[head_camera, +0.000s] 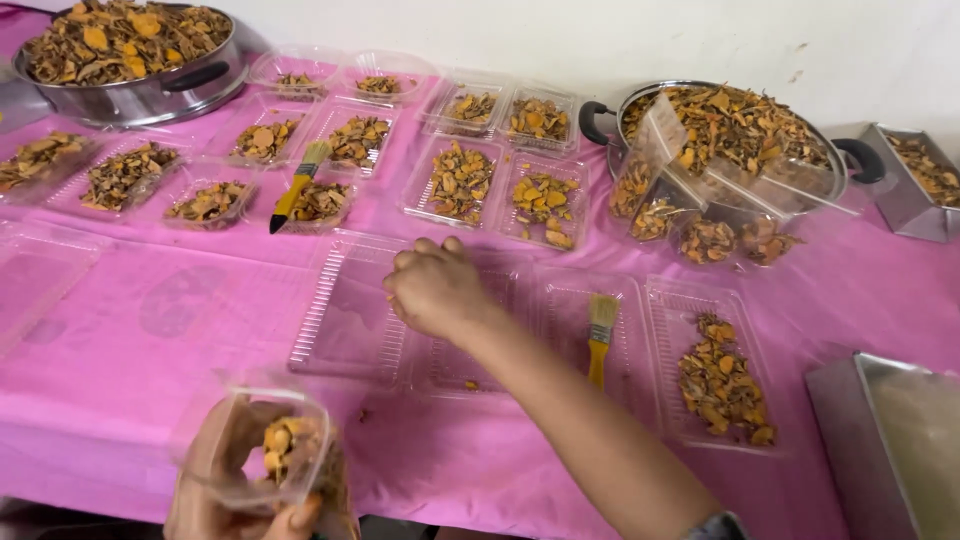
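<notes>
Fingers of the right hand (437, 290) are curled into a loose fist, knuckles up, over an empty clear tray (352, 312); whether they pinch any dried slices cannot be told, as the palm faces down. The forearm runs in from the lower right, crossing a 2nd empty tray (470, 350) and passing just beside a yellow brush (600, 335).

The left hand (240, 480) sits low at the near edge, closed around a small clear tub (262, 445) that holds a few orange slices (285, 445).

The risks, as a judgement: the tub is tilted toward the table edge, so slices could slip out and fall to the floor. The right forearm, if swept sideways, could knock the brush or shift the light trays. A filled tray (715, 365) lies near the elbow and could be nudged, scattering its pieces across the pink cloth (150, 330).
</notes>
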